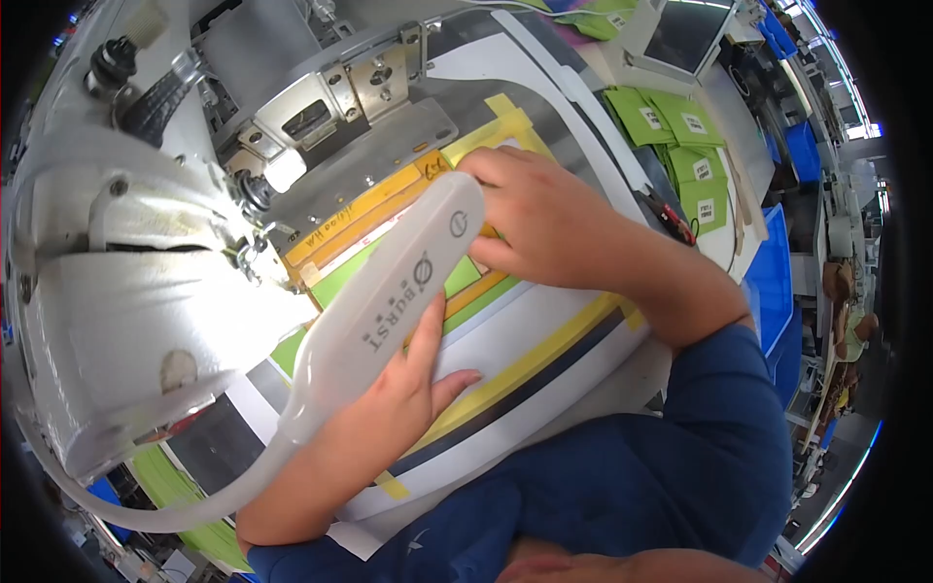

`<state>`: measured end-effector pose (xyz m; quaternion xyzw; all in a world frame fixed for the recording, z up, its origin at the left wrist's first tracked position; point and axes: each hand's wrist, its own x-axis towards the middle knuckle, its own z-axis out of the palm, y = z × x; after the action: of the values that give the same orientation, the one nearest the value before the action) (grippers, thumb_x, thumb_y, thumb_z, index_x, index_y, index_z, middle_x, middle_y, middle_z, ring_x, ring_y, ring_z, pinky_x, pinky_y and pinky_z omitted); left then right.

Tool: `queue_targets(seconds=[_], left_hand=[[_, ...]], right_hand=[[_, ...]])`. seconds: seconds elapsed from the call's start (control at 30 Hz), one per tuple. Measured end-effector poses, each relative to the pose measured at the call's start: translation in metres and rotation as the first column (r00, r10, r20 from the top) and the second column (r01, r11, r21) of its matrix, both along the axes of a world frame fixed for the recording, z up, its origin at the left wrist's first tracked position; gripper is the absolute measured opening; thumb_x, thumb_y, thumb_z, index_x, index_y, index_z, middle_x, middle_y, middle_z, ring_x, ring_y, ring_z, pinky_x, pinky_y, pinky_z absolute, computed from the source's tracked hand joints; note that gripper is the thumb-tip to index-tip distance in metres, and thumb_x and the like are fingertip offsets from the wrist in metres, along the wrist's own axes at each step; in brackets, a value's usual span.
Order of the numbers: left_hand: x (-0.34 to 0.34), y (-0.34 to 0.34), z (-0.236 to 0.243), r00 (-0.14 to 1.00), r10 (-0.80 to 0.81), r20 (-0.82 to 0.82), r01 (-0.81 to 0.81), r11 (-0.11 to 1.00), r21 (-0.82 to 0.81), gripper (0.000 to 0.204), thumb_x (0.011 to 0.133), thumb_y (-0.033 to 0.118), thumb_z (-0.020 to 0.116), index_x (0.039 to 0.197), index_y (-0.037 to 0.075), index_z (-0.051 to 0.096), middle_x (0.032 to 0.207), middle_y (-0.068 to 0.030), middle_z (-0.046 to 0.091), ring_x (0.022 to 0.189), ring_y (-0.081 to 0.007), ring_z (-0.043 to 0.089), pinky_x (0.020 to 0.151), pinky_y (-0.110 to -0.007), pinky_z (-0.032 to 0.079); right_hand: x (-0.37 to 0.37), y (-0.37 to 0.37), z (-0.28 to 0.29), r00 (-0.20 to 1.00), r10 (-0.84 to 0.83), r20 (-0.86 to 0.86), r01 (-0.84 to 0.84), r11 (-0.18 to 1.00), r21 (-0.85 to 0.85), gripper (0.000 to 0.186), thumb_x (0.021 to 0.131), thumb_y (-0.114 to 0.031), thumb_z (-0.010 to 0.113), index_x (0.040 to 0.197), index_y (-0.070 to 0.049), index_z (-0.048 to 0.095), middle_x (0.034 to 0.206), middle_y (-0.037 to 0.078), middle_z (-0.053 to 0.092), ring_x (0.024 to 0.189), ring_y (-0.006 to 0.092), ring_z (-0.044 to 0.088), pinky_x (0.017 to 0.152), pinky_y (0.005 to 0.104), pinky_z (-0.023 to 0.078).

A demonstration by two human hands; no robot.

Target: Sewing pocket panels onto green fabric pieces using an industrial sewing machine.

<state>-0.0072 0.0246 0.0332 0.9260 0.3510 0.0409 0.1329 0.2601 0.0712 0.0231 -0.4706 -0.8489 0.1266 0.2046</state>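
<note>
Beside the sewing machine [146, 321], a template with yellow-taped edges [374, 202] lies on the work surface, holding green fabric [465, 281]. My left hand [403, 394] rests at the near side of the template, index finger stretched toward the fabric and thumb apart. Part of this hand is behind the white lamp head [398, 282]. At the template's right end, my right hand [549, 214] is closed with its fingers curled. The lamp and the hand itself hide its fingertips, so whatever they grip does not show.
The lamp's bendable neck [209, 510] curves across the lower left. Metal clamp plates [379, 73] stand behind the template. On the right lie labelled green fabric pieces [695, 165], red-handled snips [671, 216] and a blue bin [773, 277]. A screen unit [685, 37] stands far right.
</note>
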Motion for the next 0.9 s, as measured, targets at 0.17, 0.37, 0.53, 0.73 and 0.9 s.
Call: queue_targets(seconds=[0.17,0.37,0.53,0.73,0.9], left_hand=[[0.001,-0.001,0.0,0.997,-0.015,-0.075,0.01,0.998,-0.064,0.098,0.086,0.063,0.077,0.158,0.002,0.049,0.161,-0.0318,0.041,0.147,-0.0516,0.042,0.118,-0.062,0.035],[0.001,-0.001,0.0,0.995,-0.012,-0.104,-0.003,0.989,-0.146,0.101,0.089,0.066,0.073,0.159,-0.001,0.046,0.158,-0.0355,0.042,0.138,-0.0525,0.048,0.113,-0.059,0.041],[0.002,0.0,-0.002,0.99,-0.062,-0.125,0.068,0.997,0.042,0.101,0.086,0.066,0.075,0.157,-0.001,0.05,0.153,-0.0341,0.048,0.123,-0.0484,0.06,0.1,-0.048,0.053],[0.002,-0.004,-0.007,0.986,0.02,-0.167,-0.035,0.996,-0.087,0.098,0.095,0.075,0.057,0.158,0.001,0.049,0.161,-0.0379,0.038,0.147,-0.0553,0.04,0.118,-0.067,0.03],[0.003,-0.005,-0.008,0.988,0.027,-0.153,-0.034,0.999,-0.038,0.096,0.095,0.075,0.057,0.158,0.003,0.05,0.16,-0.0395,0.038,0.145,-0.0569,0.042,0.118,-0.066,0.031]], right_hand=[[-0.001,0.009,-0.014,0.988,-0.029,-0.151,0.033,0.999,0.028,0.03,0.088,-0.019,0.077,0.115,-0.007,0.072,0.108,0.013,0.063,0.104,0.0336,0.063,0.092,0.0466,0.05],[-0.004,0.01,-0.023,0.984,-0.025,-0.174,0.031,0.999,0.03,0.025,0.087,-0.017,0.077,0.109,-0.007,0.07,0.107,0.013,0.062,0.103,0.0328,0.063,0.089,0.046,0.05],[-0.005,0.004,-0.016,0.992,-0.015,-0.128,0.016,1.0,0.002,0.028,0.086,-0.016,0.08,0.112,-0.01,0.074,0.108,0.008,0.061,0.104,0.0288,0.063,0.091,0.0432,0.049],[-0.006,0.0,-0.01,1.0,0.015,-0.019,-0.013,0.993,0.117,0.011,0.084,-0.014,0.075,0.09,-0.007,0.068,0.108,0.011,0.062,0.099,0.0282,0.064,0.084,0.0426,0.05],[-0.01,-0.001,-0.016,0.995,0.017,0.099,-0.033,0.986,0.163,0.005,0.082,-0.012,0.069,0.083,-0.008,0.066,0.1,0.008,0.061,0.092,0.0243,0.062,0.079,0.0379,0.047]])
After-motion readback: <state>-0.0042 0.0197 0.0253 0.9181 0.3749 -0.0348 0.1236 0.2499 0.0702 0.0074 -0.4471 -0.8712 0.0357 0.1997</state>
